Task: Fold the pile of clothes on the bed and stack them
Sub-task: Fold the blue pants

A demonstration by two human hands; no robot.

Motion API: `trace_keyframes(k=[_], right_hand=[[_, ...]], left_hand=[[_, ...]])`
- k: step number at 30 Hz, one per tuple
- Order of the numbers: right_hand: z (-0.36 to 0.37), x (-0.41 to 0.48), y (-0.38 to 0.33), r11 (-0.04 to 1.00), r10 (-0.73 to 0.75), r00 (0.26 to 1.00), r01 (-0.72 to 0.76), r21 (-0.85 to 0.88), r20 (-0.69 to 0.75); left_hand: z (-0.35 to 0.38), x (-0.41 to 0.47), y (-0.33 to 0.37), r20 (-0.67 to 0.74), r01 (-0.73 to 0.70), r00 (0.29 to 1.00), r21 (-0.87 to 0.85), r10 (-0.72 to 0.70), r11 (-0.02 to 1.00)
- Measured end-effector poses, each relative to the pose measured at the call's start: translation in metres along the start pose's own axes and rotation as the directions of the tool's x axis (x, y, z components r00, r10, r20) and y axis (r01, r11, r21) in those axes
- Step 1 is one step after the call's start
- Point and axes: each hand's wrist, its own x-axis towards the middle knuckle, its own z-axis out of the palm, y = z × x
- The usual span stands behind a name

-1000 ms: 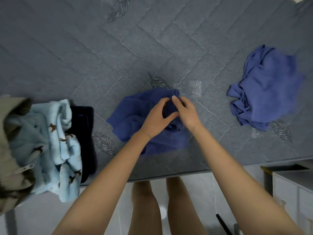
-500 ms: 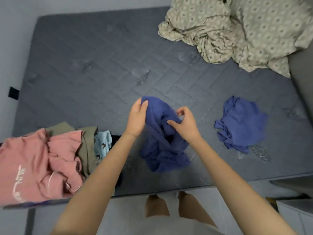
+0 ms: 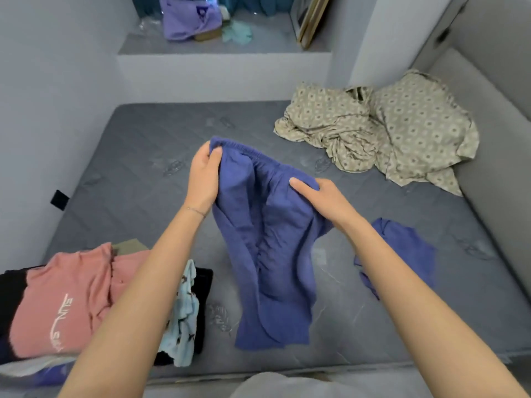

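Currently holding the blue shorts [image 3: 267, 239] up over the middle of the bed [image 3: 129, 168], close to its near edge, elastic waistband on top and legs hanging down toward the mattress. Left hand [image 3: 202, 176] pinching one waistband end between thumb and curled fingers; right hand [image 3: 321, 196] gripping the other end, thumb laid along the cloth. Probably held this way to let the fabric drop straight and line up the seams before folding. Heap of clothes at the near left corner: pink shirt [image 3: 63, 305], pale blue garment [image 3: 184, 308]. Second blue garment [image 3: 402, 254] lying toward the right edge, patterned sheet [image 3: 388, 130] bunched at the far right corner. White lettering on the pink shirt, sideways, possibly "SUN"; remainder unreadable.
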Motion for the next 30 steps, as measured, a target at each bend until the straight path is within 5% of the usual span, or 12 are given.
trace_keyframes(k=[6, 14, 20, 24, 30], right_hand=[[-0.013, 0.007, -0.068, 0.9, -0.01, 0.997, 0.044, 0.434, -0.08], [-0.025, 0.013, -0.088, 0.96, -0.271, 0.945, 0.279, 0.022, -0.184], [-0.036, 0.015, -0.106, 0.933, -0.355, 0.893, 0.357, -0.044, -0.277], [-0.032, 0.016, -0.111, 0.946, -0.253, 0.924, 0.299, 0.127, -0.286], [0.005, 0.025, -0.095, 0.917, 0.043, 0.997, -0.016, 0.399, -0.06]], left_hand=[[-0.007, 0.007, 0.025, -0.112, -0.011, 0.994, -0.17, -0.009, 0.985], [-0.033, 0.03, 0.059, -0.195, -0.083, 0.979, -0.115, 0.06, 0.99], [-0.04, 0.043, 0.083, -0.189, -0.102, 0.978, -0.086, 0.084, 0.991], [-0.025, 0.037, 0.077, -0.179, -0.026, 0.984, -0.171, -0.005, 0.985], [0.019, 0.004, 0.055, -0.054, 0.028, 0.998, -0.108, -0.034, 0.994]])
